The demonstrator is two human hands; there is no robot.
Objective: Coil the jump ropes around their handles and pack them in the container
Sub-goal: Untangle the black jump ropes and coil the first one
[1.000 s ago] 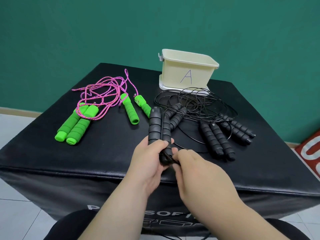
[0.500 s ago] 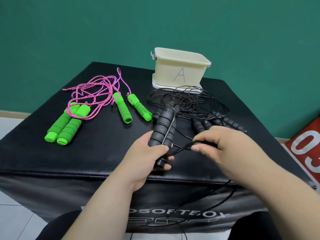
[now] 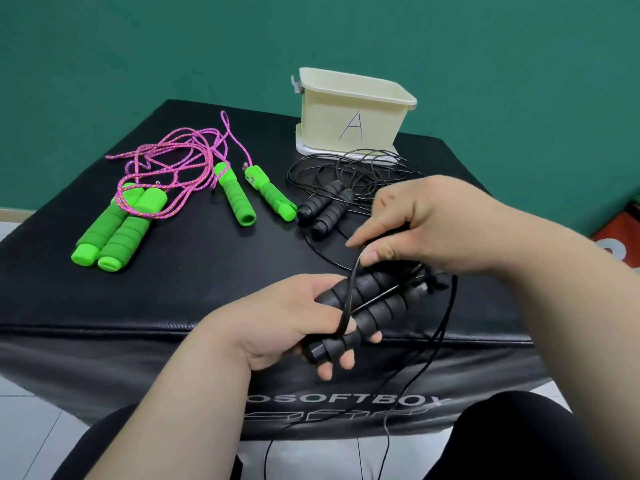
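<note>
My left hand (image 3: 277, 323) grips a pair of black foam jump rope handles (image 3: 375, 303) held together near the box's front edge. My right hand (image 3: 426, 226) pinches the thin black cord (image 3: 349, 296) and holds it looped across those handles; the rest of the cord hangs down over the box's front. A cream container (image 3: 353, 116) marked "A" stands at the back. Another black handle pair (image 3: 323, 209) lies in front of it among coiled black cord (image 3: 346, 168). Two green-handled ropes (image 3: 119, 223) with pink cord (image 3: 180, 157) lie at the left.
Everything rests on a black padded box (image 3: 166, 271) with white lettering on its front. A green wall stands behind. A red and white object (image 3: 616, 237) lies on the floor at the right. My dark-clothed knees show below.
My left hand has tilted the black handles from upright to nearly level. My right hand has come back from the right and brought the cord over the handles.
</note>
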